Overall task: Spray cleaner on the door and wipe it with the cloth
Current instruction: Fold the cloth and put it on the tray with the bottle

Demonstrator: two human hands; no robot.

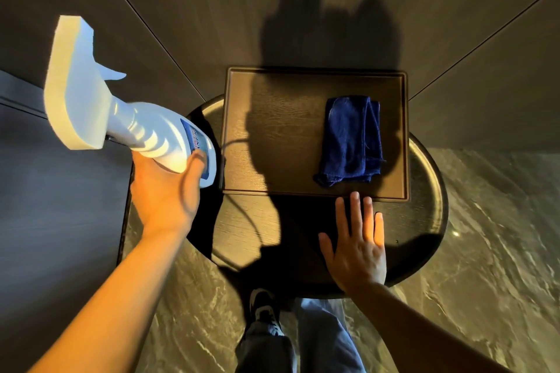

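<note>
Left hand (165,191) wraps base of white spray bottle (121,118), grip closed around it, nozzle tilted up and left toward dark door panel (54,191) at left, seemingly aimed for spraying. No finger on trigger visible; hold looks like carry, not yet firing. Right hand (357,248) empty, fingers spread flat, over round table (430,191), fingertips at near edge of tray (272,130), likely poised for blue cloth (351,139), which lies folded on tray's right half, untouched.

Dim, warm light from behind casts hard shadows; edges bend, perhaps slightly blurred.
</note>
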